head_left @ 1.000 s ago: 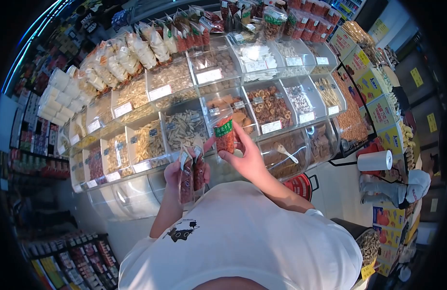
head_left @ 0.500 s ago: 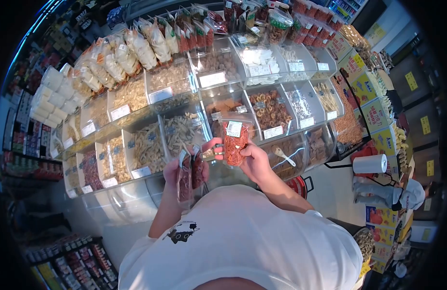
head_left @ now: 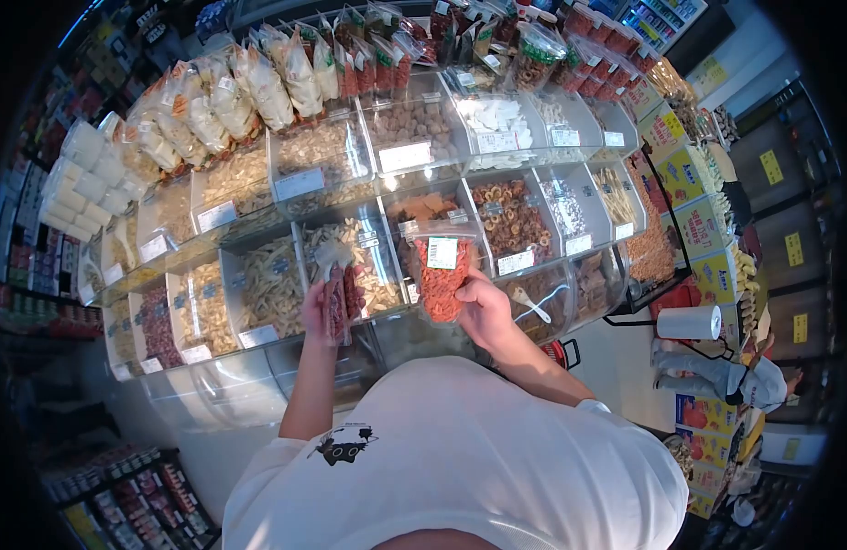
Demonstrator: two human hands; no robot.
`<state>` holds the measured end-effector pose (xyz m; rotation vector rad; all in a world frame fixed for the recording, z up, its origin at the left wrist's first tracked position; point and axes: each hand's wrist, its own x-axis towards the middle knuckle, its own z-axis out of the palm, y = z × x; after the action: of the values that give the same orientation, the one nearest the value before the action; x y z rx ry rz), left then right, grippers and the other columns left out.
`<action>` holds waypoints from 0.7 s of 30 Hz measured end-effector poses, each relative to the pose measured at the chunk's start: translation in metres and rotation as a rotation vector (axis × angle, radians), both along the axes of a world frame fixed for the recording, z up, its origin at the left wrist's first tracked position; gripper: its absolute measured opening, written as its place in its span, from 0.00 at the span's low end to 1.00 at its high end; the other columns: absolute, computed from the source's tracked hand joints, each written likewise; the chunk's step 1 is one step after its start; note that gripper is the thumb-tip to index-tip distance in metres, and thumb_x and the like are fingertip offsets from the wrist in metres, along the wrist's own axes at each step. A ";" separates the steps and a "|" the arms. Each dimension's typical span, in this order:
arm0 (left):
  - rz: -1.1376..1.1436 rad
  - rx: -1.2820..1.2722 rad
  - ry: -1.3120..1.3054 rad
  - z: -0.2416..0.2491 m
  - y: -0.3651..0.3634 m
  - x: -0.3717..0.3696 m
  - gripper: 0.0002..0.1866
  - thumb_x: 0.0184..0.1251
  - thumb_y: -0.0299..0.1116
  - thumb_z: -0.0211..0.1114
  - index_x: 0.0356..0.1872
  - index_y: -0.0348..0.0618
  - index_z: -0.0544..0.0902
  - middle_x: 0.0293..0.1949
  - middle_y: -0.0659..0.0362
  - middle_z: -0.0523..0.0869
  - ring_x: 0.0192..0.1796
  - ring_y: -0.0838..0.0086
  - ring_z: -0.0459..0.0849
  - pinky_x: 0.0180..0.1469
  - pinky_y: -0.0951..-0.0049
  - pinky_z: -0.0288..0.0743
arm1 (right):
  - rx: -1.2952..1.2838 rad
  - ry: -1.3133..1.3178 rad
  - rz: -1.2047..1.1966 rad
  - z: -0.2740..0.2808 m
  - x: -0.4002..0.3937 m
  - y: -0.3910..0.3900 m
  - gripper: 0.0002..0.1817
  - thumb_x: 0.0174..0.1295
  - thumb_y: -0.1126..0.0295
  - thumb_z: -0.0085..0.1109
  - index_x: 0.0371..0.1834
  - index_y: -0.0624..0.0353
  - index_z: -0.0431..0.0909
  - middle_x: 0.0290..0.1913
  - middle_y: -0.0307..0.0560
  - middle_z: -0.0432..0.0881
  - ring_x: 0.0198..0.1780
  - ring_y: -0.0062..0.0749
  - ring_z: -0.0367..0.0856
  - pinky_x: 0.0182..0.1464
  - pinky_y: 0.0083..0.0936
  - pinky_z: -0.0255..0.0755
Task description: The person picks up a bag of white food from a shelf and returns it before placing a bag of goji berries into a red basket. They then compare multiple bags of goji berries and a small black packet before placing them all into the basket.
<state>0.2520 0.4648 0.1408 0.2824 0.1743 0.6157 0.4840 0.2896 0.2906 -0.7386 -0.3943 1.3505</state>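
My right hand [head_left: 485, 310] is closed on the side of a clear bag of red-orange dried pieces [head_left: 440, 284] with a white label near its top. The bag hangs upright in front of the tiered bins. To its left, my left hand [head_left: 315, 307] grips clear bags of dark red contents [head_left: 339, 298], held upright and close together. The two hands are apart. Behind them are a bin of pale dried slices [head_left: 373, 275] and a bin of brown dried rings [head_left: 515, 215]. A white scoop [head_left: 531, 304] lies in the bin right of my right hand.
Large bags of pale goods [head_left: 263, 87] line the top of the display. White packages [head_left: 84, 174] stack at the far left. A white roll [head_left: 689, 323] is at the right, near another person [head_left: 767, 378]. A red basket [head_left: 559, 353] is below the bins.
The red-orange bag now faces me more fully, and my left fingers no longer reach beside it. My left hand has moved slightly left and up, with its dark red bags raised.
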 end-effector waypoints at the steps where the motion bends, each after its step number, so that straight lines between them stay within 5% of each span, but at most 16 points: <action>1: -0.027 -0.021 0.017 -0.003 0.000 -0.001 0.33 0.75 0.49 0.53 0.72 0.35 0.69 0.70 0.40 0.74 0.54 0.51 0.86 0.55 0.52 0.82 | -0.035 -0.001 -0.032 0.000 0.000 0.001 0.33 0.53 0.72 0.47 0.66 0.70 0.71 0.61 0.58 0.80 0.62 0.44 0.79 0.67 0.39 0.68; 7: -0.119 -0.070 0.064 -0.015 -0.001 -0.005 0.36 0.76 0.49 0.51 0.74 0.30 0.65 0.72 0.43 0.73 0.57 0.51 0.85 0.56 0.51 0.83 | 0.029 -0.019 0.057 -0.004 0.007 0.008 0.34 0.54 0.75 0.45 0.69 0.66 0.70 0.64 0.50 0.78 0.66 0.35 0.74 0.70 0.33 0.63; 21: -0.135 0.074 0.230 -0.014 -0.001 -0.003 0.33 0.78 0.49 0.51 0.76 0.38 0.64 0.77 0.47 0.66 0.65 0.49 0.81 0.61 0.49 0.81 | 0.032 -0.088 0.075 0.007 -0.003 0.015 0.35 0.54 0.78 0.45 0.71 0.66 0.69 0.67 0.50 0.77 0.68 0.35 0.74 0.70 0.32 0.65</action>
<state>0.2489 0.4634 0.1266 0.4331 0.3516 0.4556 0.4813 0.3046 0.2973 -0.7647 -0.5162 1.3819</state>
